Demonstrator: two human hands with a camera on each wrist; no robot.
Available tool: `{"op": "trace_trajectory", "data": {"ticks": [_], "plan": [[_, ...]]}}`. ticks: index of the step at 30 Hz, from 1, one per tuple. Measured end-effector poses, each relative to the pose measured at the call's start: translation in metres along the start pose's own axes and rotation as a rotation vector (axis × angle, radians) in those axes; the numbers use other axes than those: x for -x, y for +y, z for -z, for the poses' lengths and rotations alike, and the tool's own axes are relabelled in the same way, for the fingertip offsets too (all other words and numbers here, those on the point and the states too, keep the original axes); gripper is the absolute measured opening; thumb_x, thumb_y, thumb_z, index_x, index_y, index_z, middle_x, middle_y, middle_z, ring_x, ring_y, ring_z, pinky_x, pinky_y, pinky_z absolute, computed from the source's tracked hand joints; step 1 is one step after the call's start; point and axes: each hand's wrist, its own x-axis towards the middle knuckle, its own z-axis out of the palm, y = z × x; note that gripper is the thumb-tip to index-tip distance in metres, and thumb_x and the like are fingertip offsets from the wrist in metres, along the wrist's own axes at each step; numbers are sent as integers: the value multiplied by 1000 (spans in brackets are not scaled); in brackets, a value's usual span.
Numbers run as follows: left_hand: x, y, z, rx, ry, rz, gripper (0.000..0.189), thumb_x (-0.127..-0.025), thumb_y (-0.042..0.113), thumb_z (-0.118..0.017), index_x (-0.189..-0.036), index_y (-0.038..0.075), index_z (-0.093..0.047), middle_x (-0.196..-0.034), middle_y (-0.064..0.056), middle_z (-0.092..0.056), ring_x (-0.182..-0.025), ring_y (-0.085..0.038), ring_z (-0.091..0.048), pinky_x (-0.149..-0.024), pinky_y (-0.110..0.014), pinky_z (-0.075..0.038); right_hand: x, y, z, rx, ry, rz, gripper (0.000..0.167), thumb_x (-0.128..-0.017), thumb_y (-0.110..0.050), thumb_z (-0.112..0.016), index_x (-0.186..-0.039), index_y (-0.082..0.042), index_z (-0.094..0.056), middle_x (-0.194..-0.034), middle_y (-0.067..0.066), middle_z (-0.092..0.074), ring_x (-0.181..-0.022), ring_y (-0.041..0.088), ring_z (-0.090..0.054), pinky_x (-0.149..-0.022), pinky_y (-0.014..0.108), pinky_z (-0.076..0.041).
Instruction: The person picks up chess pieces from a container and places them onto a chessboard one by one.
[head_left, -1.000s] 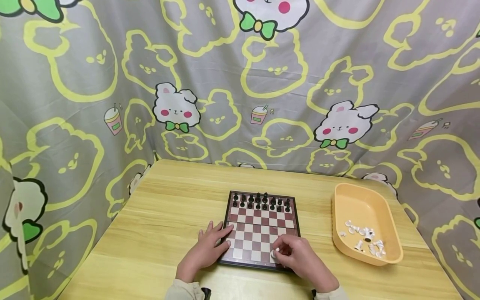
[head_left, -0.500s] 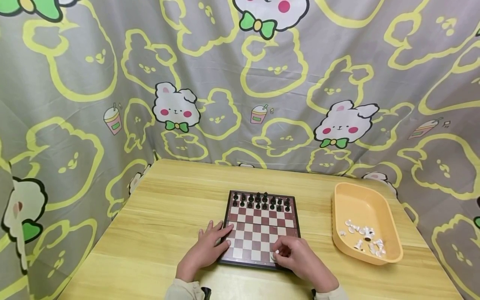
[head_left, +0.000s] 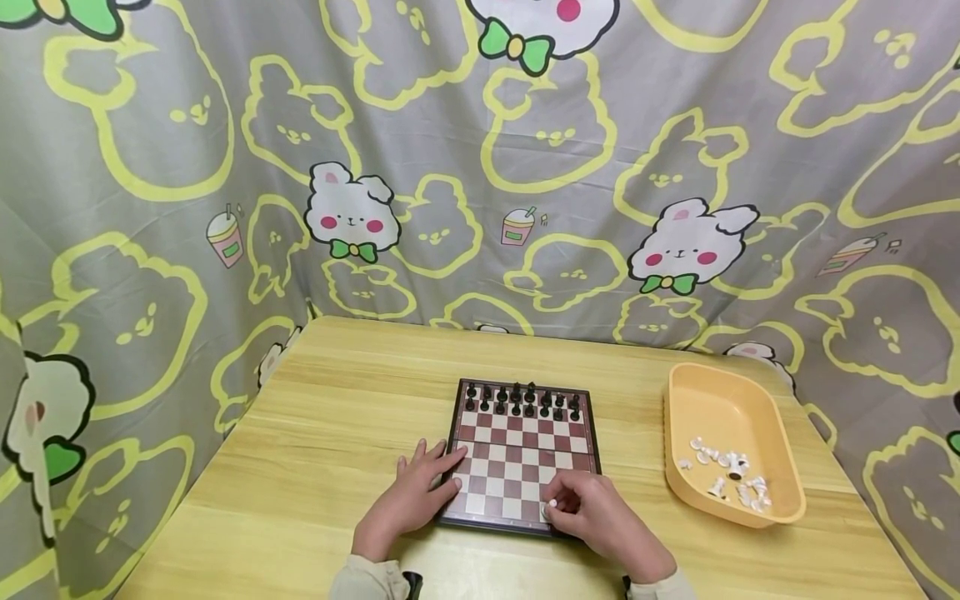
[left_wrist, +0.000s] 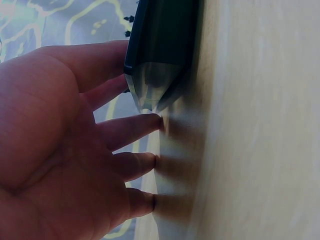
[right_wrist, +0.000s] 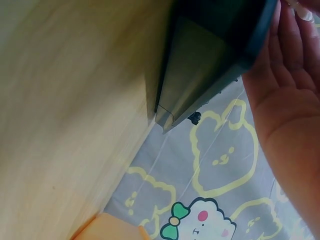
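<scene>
The right hand (head_left: pixel 592 507) pinches a white chess piece (head_left: pixel 552 503), tilt unclear, on its left by the near edge of the chessboard (head_left: pixel 506 468), whose side toward the table's left edge (head_left: pixel 264 402) the left hand (head_left: pixel 417 493) touches, fingers extended.

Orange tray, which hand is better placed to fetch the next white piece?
Probably the right hand, once it releases its white piece: the tray is on its side; the left hand, touching the chessboard, is farther away.
</scene>
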Motion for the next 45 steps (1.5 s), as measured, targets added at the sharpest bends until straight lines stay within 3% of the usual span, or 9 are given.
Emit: {"op": "trace_trajectory", "data": {"ticks": [17,24,29,31,34,38,41,45], "plan": [[-1,1,2,-4,6,-18,47,-104,24,-61,-150,10,-57,-159,-32,-36,-151,-58,-10,-115,-79,2,-3,2,2,-36,-28,11,15,-84,1,-77,-93,-10,-70,-84,-1,-68,-73,-1,-59,-64,21,-56],[0,1,2,9,5,-36,49,-104,26,-62,-150,10,-56,-159,-33,-36,-150,-60,-10,-112,-81,2,0,1,2,-37,-10,-29,23,-85,-10,-83,-102,-12,-68,-87,-6,-63,-74,3,-57,-64,23,-54],[4,-1,-2,10,4,-36,49,-104,28,-62,-149,10,-57,-158,-34,-36,-148,-63,-12,-110,-83,1,7,1,6,-136,52,-129,28,-89,-22,-82,-106,-7,-66,-87,-2,-64,-74,5,-59,-65,23,-55],[6,-2,-3,12,0,-32,49,-103,28,-62,-149,11,-57,-157,-35,-36,-148,-63,-12,-109,-83,1,10,2,8,-153,114,-171,27,-91,-23,-81,-106,-6,-66,-88,-3,-65,-75,5,-61,-67,23,-56],[8,-3,-5,24,-9,-25,49,-103,28,-62,-149,11,-57,-157,-35,-37,-148,-63,-12,-108,-84,2,15,6,14,-110,281,-182,17,-92,-19,-79,-102,-10,-69,-87,-7,-66,-76,5,-62,-69,23,-57],[7,-2,-3,30,-11,-23,49,-104,28,-62,-149,12,-57,-157,-35,-37,-148,-63,-12,-108,-85,1,21,17,31,25,587,-110,6,-93,-6,-74,-96,-9,-71,-83,-9,-68,-74,1,-60,-67,17,-54],[7,-1,-3,24,-2,-26,49,-103,28,-62,-149,12,-57,-157,-35,-37,-148,-64,-12,-108,-84,2,29,30,48,112,825,-110,4,-92,-1,-74,-94,-4,-72,-82,-10,-68,-73,-4,-59,-66,10,-50],[7,-1,-3,21,6,-26,49,-103,28,-62,-149,12,-58,-157,-35,-37,-147,-64,-13,-109,-84,1,42,46,70,151,1067,-209,8,-94,-8,-74,-93,-1,-74,-82,-29,-62,-73,-15,-55,-68,5,-43]]}}
